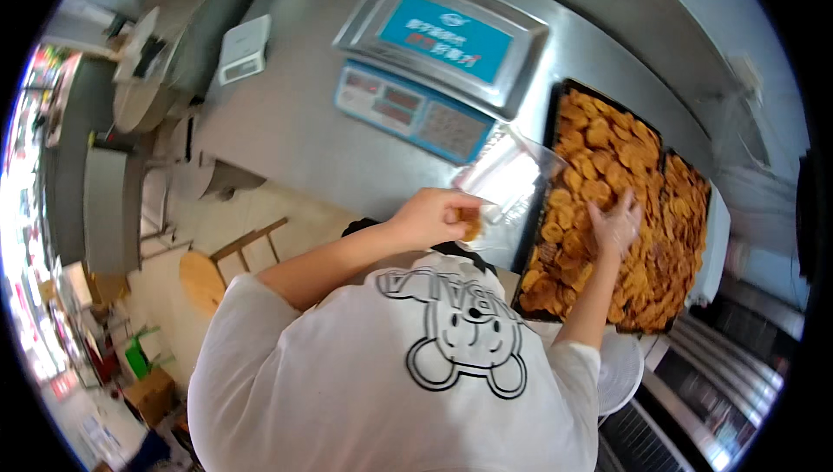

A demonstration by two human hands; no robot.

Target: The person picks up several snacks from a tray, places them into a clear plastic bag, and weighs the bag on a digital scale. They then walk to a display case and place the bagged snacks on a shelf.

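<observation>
In my left hand (pixel 433 218) is a small clear plastic bag, pinched at the counter's front edge, with a golden-brown round piece (pixel 471 225) showing at the fingertips. My right hand (pixel 617 226), which appears to wear a thin clear glove, is spread over a black tray (pixel 537 238) heaped with flat golden-brown rounds (pixel 602 169), likely cookies or crisps. Its fingers are apart, and whether they touch the rounds is hard to tell. Shiny clear plastic bags (pixel 511 169) lie between the tray and my left hand.
A blue-and-white price scale (pixel 416 107) with a steel pan (pixel 358 23) stands behind on the steel counter (pixel 286 107). Further left sits a small white scale (pixel 246 49). A second heaped tray (pixel 683 231) adjoins on the right. A wooden stool (pixel 202 283) and a white fan (pixel 618 371) are nearby.
</observation>
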